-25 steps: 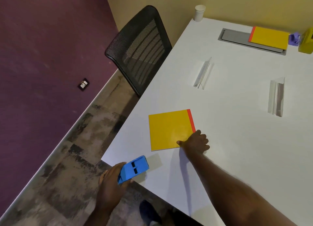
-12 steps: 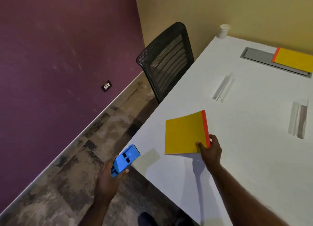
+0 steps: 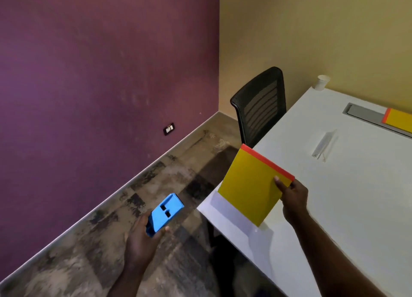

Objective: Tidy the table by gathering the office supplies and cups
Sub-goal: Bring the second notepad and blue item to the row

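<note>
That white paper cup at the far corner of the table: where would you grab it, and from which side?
Grip the white paper cup around its side wall, below the rim. It stands upright, open end up, alone at the far corner of the table, so a hand can wrap it from the near side. Both hands are full now; one needs freeing first.

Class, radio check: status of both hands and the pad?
Left hand holds blue holder. Right hand grips yellow pad, lifted off table. Nothing blocking.
</note>
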`<state>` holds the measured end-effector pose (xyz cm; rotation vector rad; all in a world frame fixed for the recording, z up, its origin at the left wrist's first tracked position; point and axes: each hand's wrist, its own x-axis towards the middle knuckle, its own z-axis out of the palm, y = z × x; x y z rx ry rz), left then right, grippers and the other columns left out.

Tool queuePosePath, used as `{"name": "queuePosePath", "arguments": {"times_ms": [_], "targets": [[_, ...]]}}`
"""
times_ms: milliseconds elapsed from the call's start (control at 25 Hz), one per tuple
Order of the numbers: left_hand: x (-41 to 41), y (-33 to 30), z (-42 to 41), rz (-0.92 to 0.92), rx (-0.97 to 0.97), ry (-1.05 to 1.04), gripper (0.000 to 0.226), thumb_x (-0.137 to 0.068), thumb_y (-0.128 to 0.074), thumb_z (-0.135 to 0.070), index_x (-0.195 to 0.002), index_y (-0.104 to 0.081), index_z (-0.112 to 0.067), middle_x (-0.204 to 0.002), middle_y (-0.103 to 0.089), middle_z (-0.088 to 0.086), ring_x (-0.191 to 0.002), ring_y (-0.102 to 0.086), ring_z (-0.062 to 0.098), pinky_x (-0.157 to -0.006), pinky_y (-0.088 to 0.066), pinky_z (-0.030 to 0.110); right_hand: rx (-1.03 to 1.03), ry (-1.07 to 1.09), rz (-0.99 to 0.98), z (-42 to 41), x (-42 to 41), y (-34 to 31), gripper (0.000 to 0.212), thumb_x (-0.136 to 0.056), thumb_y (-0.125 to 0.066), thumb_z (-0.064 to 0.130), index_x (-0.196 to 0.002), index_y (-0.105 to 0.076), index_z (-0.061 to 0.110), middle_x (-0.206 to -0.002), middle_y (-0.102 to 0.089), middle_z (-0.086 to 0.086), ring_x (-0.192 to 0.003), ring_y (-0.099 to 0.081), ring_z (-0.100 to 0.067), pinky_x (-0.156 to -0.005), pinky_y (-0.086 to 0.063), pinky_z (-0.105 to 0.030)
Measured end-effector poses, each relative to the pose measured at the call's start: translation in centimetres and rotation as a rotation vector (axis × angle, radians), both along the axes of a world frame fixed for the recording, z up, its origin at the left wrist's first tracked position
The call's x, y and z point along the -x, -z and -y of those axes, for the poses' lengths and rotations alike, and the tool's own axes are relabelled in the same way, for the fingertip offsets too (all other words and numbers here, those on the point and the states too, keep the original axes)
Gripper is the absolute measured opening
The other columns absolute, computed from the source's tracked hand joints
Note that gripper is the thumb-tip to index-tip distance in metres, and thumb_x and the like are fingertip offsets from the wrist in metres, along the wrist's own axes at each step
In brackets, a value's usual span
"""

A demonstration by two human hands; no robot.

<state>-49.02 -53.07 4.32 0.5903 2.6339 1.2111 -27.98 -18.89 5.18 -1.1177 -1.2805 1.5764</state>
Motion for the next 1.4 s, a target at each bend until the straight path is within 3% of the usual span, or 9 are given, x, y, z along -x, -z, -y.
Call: {"name": "queuePosePath", "arguments": {"times_ms": [120,280,360,520,760,880,1000,1280,1400], "targets": [[3.0,-0.6,4.5,-0.098,0.038,-0.016,0.053,-0.067,-0.087,-0.024,-0.113,-0.062,-0.019,-0.099,-0.066,-0.004,-0.088,-0.061,0.016,-0.069,-0.054,0.035,-0.039,-0.129,-0.043,3.8,3.6,-2.0,0.052,-0.056,-0.083,0.058,-0.090,-0.072,0.020,-0.098,-0.072,-0.007,-0.093,-0.066,-0.031,-0.082,-0.053,-0.047],[6.2,-2.2,9.3,-0.176,0.072,-0.084,0.053,-0.068,-0.085,-0.030,-0.114,-0.059,-0.024,-0.097,-0.061,-0.013,-0.084,-0.059,0.014,-0.081,-0.053,0.051,-0.088,-0.301,-0.062,7.8,9.2,-4.5,0.020,-0.082,-0.071,0.028,-0.099,-0.066,0.018,-0.099,-0.070,-0.005,-0.092,-0.066,-0.027,-0.087,-0.053,-0.052],[8.1,-3.5,11.1,-0.226,0.059,-0.119,0.057,-0.068,-0.085,-0.030,-0.117,-0.058,-0.023,-0.099,-0.060,-0.014,-0.087,-0.058,0.014,-0.084,-0.052,0.052,-0.113,-0.365,-0.062,9.5,12.1,-5.4,0.028,-0.083,-0.068,0.024,-0.109,-0.065,0.013,-0.101,-0.071,-0.005,-0.095,-0.066,-0.030,-0.083,-0.055,-0.049],[11.6,-5.6,12.9,-0.281,0.005,-0.155,0.066,-0.066,-0.087,-0.028,-0.124,-0.057,-0.019,-0.117,-0.065,-0.004,-0.102,-0.061,0.019,-0.093,-0.047,0.054,-0.135,-0.480,-0.066,11.6,17.6,-7.5,0.056,-0.065,-0.079,0.049,-0.102,-0.066,0.009,-0.086,-0.075,-0.002,-0.083,-0.072,-0.025,-0.058,-0.058,-0.035],[19.0,-7.8,12.3,-0.319,0.004,-0.163,0.068,-0.067,-0.086,-0.032,-0.127,-0.056,-0.021,-0.121,-0.065,-0.005,-0.104,-0.060,0.017,-0.092,-0.050,0.049,-0.078,-0.572,-0.166,11.6,27.1,-9.1,0.084,-0.037,-0.089,0.060,-0.100,-0.067,0.010,-0.089,-0.077,-0.002,-0.081,-0.073,-0.018,-0.068,-0.060,-0.031],[22.7,-8.6,11.1,-0.288,-0.049,-0.157,0.067,-0.064,-0.088,-0.032,-0.124,-0.059,-0.023,-0.114,-0.064,-0.010,-0.099,-0.060,0.010,-0.082,-0.055,0.024,-0.066,-0.569,-0.218,10.4,32.0,-9.3,0.078,-0.038,-0.090,0.056,-0.097,-0.068,0.011,-0.088,-0.077,-0.003,-0.079,-0.073,-0.017,-0.065,-0.058,-0.029],[26.6,-9.6,9.3,-0.249,-0.077,-0.157,0.065,-0.063,-0.089,-0.028,-0.122,-0.061,-0.022,-0.106,-0.060,-0.014,-0.095,-0.060,0.005,-0.069,-0.043,-0.003,-0.052,-0.546,-0.236,8.5,36.8,-9.2,0.072,-0.042,-0.090,0.055,-0.096,-0.069,0.012,-0.091,-0.076,-0.005,-0.083,-0.073,-0.019,-0.071,-0.059,-0.033],[34.8,-10.9,3.3,-0.296,-0.022,-0.137,0.066,-0.063,-0.087,-0.040,-0.120,-0.061,-0.021,-0.099,-0.058,-0.016,-0.088,-0.058,0.005,-0.061,-0.045,0.009,-0.059,-0.499,-0.235,4.2,43.1,-10.1,0.055,-0.058,-0.085,0.047,-0.097,-0.070,0.012,-0.095,-0.076,-0.008,-0.087,-0.072,-0.023,-0.074,-0.059,-0.038],[38.0,-10.4,-0.5,-0.269,-0.008,-0.104,0.062,-0.063,-0.086,-0.045,-0.115,-0.061,-0.023,-0.100,-0.064,-0.011,-0.087,-0.059,0.007,-0.058,-0.054,0.022,-0.095,-0.427,-0.205,1.6,44.2,-10.7,0.020,-0.082,-0.070,0.022,-0.099,-0.068,0.010,-0.088,-0.077,0.000,-0.081,-0.072,-0.015,-0.068,-0.057,-0.030]]}}
